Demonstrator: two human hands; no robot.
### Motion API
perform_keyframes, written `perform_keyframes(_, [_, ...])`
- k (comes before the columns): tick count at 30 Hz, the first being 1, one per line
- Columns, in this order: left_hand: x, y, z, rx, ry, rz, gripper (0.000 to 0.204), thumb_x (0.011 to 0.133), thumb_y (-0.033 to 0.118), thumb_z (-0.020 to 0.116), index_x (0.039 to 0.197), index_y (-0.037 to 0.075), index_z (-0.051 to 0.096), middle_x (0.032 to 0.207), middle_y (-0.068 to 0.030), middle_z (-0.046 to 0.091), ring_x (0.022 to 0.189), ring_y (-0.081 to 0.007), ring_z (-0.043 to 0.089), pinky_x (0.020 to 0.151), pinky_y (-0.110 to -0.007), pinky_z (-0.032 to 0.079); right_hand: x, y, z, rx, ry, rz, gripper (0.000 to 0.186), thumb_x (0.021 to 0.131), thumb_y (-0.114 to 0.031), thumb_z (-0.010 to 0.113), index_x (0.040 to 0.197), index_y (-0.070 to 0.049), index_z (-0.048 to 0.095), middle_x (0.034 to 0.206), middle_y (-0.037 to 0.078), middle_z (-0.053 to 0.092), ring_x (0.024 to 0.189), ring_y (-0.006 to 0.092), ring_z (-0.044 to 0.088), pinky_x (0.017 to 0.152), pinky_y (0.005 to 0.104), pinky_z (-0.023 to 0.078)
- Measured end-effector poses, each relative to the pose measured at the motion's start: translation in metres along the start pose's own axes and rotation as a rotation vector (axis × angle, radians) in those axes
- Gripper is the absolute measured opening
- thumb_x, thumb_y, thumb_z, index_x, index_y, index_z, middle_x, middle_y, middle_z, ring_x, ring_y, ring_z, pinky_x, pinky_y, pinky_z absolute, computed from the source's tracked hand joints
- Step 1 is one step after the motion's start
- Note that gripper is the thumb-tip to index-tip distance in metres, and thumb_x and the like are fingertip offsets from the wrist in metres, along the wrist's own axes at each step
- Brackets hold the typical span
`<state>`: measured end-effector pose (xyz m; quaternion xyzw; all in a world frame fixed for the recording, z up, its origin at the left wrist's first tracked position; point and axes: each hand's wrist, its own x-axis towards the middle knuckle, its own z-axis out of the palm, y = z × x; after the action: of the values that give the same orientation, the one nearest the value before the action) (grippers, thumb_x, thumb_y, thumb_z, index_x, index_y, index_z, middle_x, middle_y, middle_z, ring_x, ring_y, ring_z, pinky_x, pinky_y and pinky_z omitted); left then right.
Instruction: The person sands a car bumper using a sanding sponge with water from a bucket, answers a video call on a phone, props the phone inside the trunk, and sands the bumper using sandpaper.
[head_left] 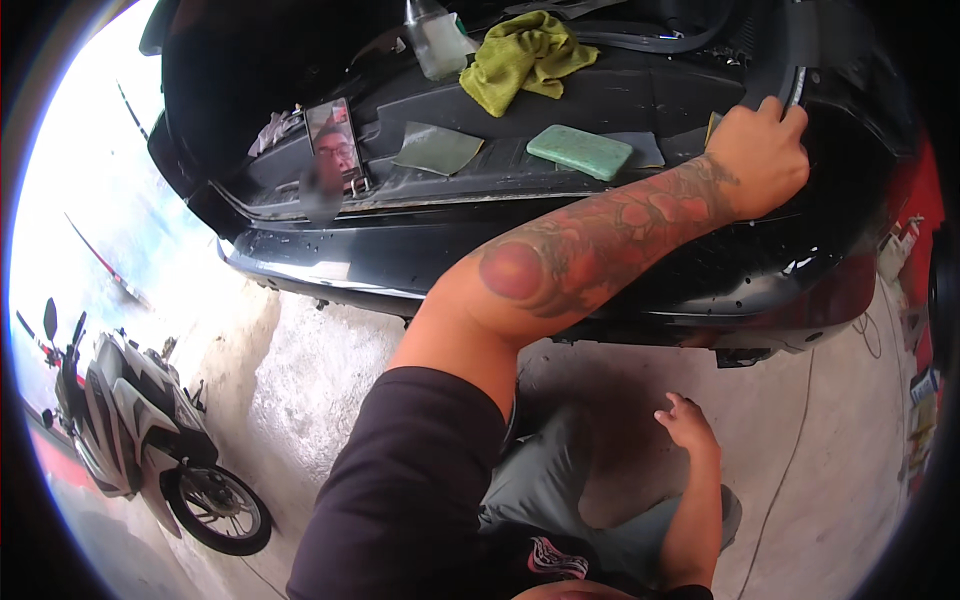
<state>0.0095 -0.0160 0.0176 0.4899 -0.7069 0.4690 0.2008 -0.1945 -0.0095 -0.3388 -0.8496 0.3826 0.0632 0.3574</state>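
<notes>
My left arm reaches across to the right, over the black car's rear bumper. At the right side of the rear opening, my left hand is closed against the black bodywork, fingers curled. Whatever it may hold is hidden. By its wrist shows a thin yellowish edge of a sheet. Nearest to that forearm lies a pale green block, with a grey sheet partly under it. My right hand hangs low in front of the bumper, above my knee, fingers apart and holding nothing.
Along the sill lie a grey-green sheet like sandpaper, a yellow-green cloth and a clear bottle. A phone leans at the left. A motorcycle stands on the concrete floor; a thin cable runs along the right.
</notes>
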Motion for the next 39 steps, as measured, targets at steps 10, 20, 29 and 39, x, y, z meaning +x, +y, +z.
perform_keyframes(10, [-0.003,-0.009,-0.002,-0.028,0.019,0.010,0.012,0.066,0.013,0.074,0.075,0.006,0.072,0.100,-0.0109,0.059,0.094,-0.0289,0.064,0.063,-0.039,0.058,-0.006,-0.011,-0.006,-0.006,-0.005,0.018,0.058,0.093,-0.032,0.065,0.142,-0.004,0.050,0.134,0.023,0.059,0.125,0.0377,0.055,0.105,0.0435,0.045])
perform_keyframes(20, [-0.018,-0.008,-0.005,-0.007,-0.018,0.020,0.012,0.071,0.013,0.070,0.079,0.005,0.070,0.093,-0.0095,0.057,0.085,-0.0259,0.064,0.057,-0.037,0.056,0.002,0.008,0.007,-0.040,0.078,-0.043,0.062,0.091,-0.034,0.069,0.142,-0.005,0.051,0.117,0.018,0.067,0.107,0.0312,0.065,0.096,0.0403,0.050])
perform_keyframes(29, [-0.031,-0.014,-0.009,-0.056,-0.054,-0.026,0.012,0.073,0.014,0.072,0.082,0.007,0.067,0.099,-0.0100,0.057,0.088,-0.0266,0.065,0.059,-0.039,0.058,-0.010,0.000,-0.004,0.036,0.008,0.014,0.060,0.093,-0.039,0.064,0.143,-0.007,0.050,0.140,0.022,0.055,0.132,0.0375,0.050,0.109,0.0448,0.042])
perform_keyframes(39, [-0.046,-0.011,0.004,-0.120,-0.045,-0.018,0.013,0.080,0.015,0.071,0.089,0.008,0.065,0.098,-0.0070,0.053,0.089,-0.0246,0.064,0.059,-0.037,0.058,-0.012,0.003,-0.001,0.018,0.030,-0.001,0.061,0.094,-0.043,0.062,0.145,-0.011,0.047,0.142,0.020,0.053,0.130,0.0382,0.051,0.107,0.0471,0.043])
